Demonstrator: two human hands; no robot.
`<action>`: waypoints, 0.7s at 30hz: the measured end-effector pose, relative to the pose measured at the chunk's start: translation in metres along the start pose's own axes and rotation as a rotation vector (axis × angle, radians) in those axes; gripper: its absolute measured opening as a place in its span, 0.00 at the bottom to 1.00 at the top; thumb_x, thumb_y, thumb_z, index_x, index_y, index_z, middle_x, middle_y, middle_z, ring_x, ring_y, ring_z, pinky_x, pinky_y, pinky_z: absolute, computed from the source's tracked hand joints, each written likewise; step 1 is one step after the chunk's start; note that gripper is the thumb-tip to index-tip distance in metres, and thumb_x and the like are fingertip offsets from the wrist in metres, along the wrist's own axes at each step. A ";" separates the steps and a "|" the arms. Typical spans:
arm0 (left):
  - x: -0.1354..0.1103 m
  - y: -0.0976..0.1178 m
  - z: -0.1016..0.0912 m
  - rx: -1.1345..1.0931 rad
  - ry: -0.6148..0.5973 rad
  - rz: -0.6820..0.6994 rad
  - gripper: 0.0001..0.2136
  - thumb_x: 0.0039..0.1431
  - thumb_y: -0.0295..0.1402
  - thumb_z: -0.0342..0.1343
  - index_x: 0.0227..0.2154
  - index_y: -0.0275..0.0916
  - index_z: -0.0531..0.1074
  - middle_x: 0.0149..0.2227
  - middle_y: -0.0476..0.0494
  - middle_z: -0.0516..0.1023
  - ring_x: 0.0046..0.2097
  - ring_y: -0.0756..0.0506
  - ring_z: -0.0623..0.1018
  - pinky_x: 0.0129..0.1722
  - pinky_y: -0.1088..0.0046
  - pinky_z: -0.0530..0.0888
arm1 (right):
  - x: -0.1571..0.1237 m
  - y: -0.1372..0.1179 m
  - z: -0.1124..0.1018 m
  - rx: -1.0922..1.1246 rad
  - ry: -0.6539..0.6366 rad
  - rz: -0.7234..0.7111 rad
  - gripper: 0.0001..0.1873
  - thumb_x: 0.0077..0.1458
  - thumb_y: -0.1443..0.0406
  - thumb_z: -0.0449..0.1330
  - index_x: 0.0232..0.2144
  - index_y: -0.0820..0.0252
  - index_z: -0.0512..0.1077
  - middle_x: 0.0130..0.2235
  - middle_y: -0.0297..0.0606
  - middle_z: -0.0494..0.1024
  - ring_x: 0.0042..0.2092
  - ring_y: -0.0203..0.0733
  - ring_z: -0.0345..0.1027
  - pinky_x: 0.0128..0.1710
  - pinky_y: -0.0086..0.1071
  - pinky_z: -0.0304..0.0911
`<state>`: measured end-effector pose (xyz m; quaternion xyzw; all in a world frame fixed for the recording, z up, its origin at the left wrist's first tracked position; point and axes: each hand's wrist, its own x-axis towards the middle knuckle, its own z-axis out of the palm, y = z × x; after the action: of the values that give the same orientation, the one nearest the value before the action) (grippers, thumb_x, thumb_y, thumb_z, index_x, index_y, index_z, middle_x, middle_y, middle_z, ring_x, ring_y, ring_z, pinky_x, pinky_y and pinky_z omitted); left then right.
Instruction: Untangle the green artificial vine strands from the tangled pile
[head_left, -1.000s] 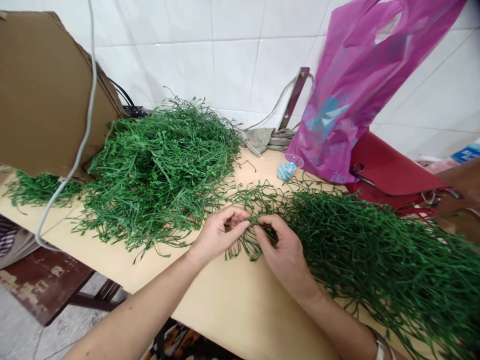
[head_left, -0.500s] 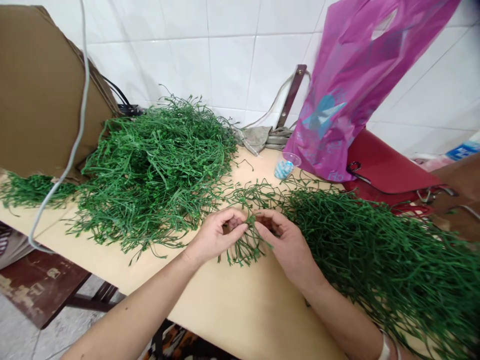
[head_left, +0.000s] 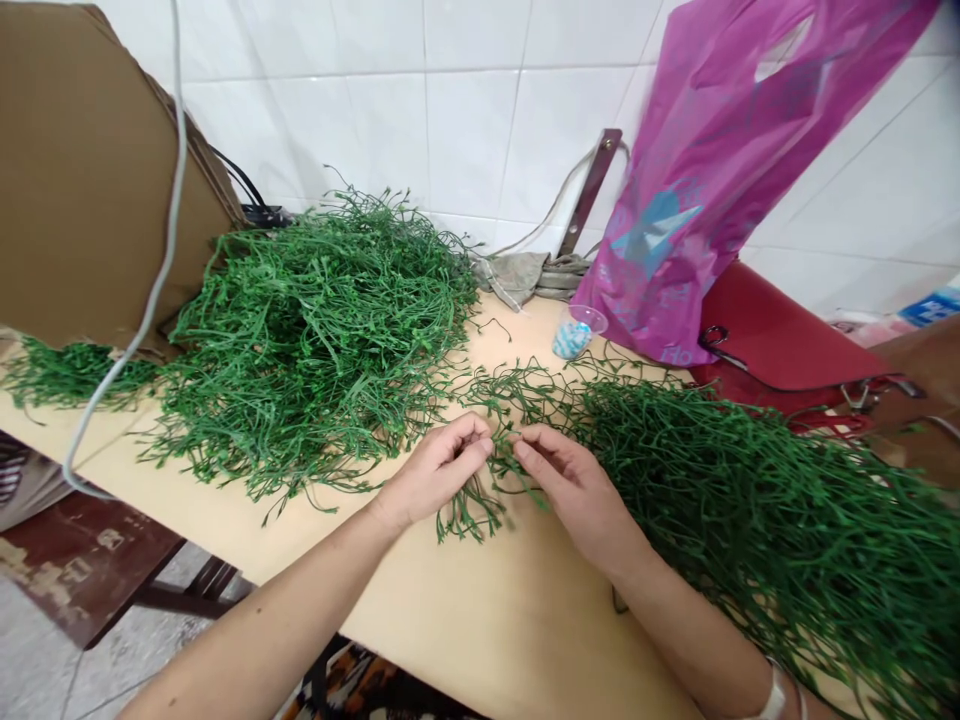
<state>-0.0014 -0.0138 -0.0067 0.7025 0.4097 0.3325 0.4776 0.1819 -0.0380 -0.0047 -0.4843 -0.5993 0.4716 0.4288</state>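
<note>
Thumb and fingers of my left hand (head_left: 442,468) are pinched together on a small bunch of thin green plastic-looking stems (head_left: 470,515) with little bud tips, which fan out below the fingers. Just to the right, my right hand (head_left: 581,500) is also closed, its fingertips pinching green stems beside the bunch; the exact grip is partly hidden. A large tangled heap of green stems (head_left: 322,330) lies to the left of my hands. Against my right forearm spreads another pile of darker green stems (head_left: 765,510). Loose stems (head_left: 525,385) lie between the two heaps, behind my fingers.
On the pale table (head_left: 480,630) a clear plastic cup (head_left: 574,335) with blue and white bits stands behind my hands. A purple plastic bag (head_left: 697,200) and red handbag (head_left: 795,340) are at back right. A cardboard box (head_left: 97,180) and grey cable (head_left: 154,300) are at left.
My fingertips have drawn slightly apart, with stems between them. The hanging stems are now gathered more under my left hand. The whole view has shifted a little.
</note>
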 end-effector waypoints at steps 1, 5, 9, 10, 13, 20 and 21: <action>0.000 0.000 0.000 0.003 0.005 0.011 0.10 0.66 0.37 0.48 0.29 0.41 0.61 0.25 0.55 0.58 0.29 0.50 0.60 0.30 0.74 0.58 | 0.000 0.000 0.000 -0.005 -0.005 -0.001 0.13 0.60 0.56 0.57 0.30 0.58 0.71 0.29 0.32 0.70 0.32 0.37 0.63 0.33 0.29 0.63; -0.001 -0.002 0.000 0.039 -0.004 0.078 0.08 0.64 0.33 0.50 0.29 0.41 0.60 0.25 0.55 0.58 0.28 0.51 0.60 0.29 0.75 0.58 | 0.002 0.003 0.002 -0.098 0.021 -0.025 0.10 0.55 0.57 0.61 0.31 0.58 0.72 0.30 0.33 0.74 0.33 0.39 0.67 0.35 0.31 0.65; -0.001 -0.003 0.001 0.085 -0.030 0.104 0.07 0.63 0.33 0.51 0.29 0.41 0.62 0.25 0.56 0.58 0.28 0.51 0.61 0.29 0.75 0.58 | 0.002 0.006 0.004 -0.157 0.041 -0.053 0.07 0.55 0.61 0.58 0.30 0.57 0.72 0.29 0.33 0.74 0.32 0.39 0.67 0.34 0.32 0.64; -0.001 -0.004 0.002 0.095 -0.036 0.105 0.07 0.63 0.33 0.51 0.29 0.41 0.62 0.25 0.56 0.58 0.28 0.51 0.61 0.28 0.75 0.58 | 0.002 0.005 0.005 -0.163 0.043 -0.061 0.06 0.55 0.61 0.57 0.30 0.57 0.72 0.29 0.33 0.74 0.33 0.39 0.67 0.35 0.32 0.64; 0.000 -0.003 0.003 0.103 -0.045 0.100 0.09 0.63 0.34 0.51 0.27 0.41 0.60 0.24 0.55 0.59 0.28 0.51 0.61 0.28 0.75 0.57 | 0.001 0.001 0.006 -0.180 0.032 -0.079 0.06 0.55 0.63 0.56 0.29 0.57 0.71 0.28 0.33 0.73 0.33 0.39 0.66 0.35 0.32 0.63; 0.001 -0.003 0.002 0.074 -0.159 0.052 0.13 0.65 0.36 0.49 0.25 0.40 0.60 0.25 0.54 0.60 0.29 0.50 0.62 0.30 0.75 0.58 | -0.002 -0.004 0.009 -0.170 -0.040 -0.111 0.09 0.53 0.67 0.52 0.22 0.55 0.59 0.24 0.27 0.58 0.27 0.35 0.53 0.27 0.29 0.51; 0.002 -0.003 0.003 0.029 -0.178 0.043 0.13 0.65 0.36 0.49 0.24 0.40 0.60 0.26 0.54 0.60 0.30 0.50 0.62 0.31 0.75 0.59 | -0.001 -0.004 0.008 -0.156 -0.066 -0.122 0.10 0.53 0.67 0.51 0.21 0.55 0.58 0.24 0.27 0.58 0.27 0.35 0.53 0.27 0.29 0.51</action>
<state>0.0008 -0.0127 -0.0102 0.7446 0.3554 0.2730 0.4947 0.1735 -0.0408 -0.0025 -0.4632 -0.6764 0.4123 0.3975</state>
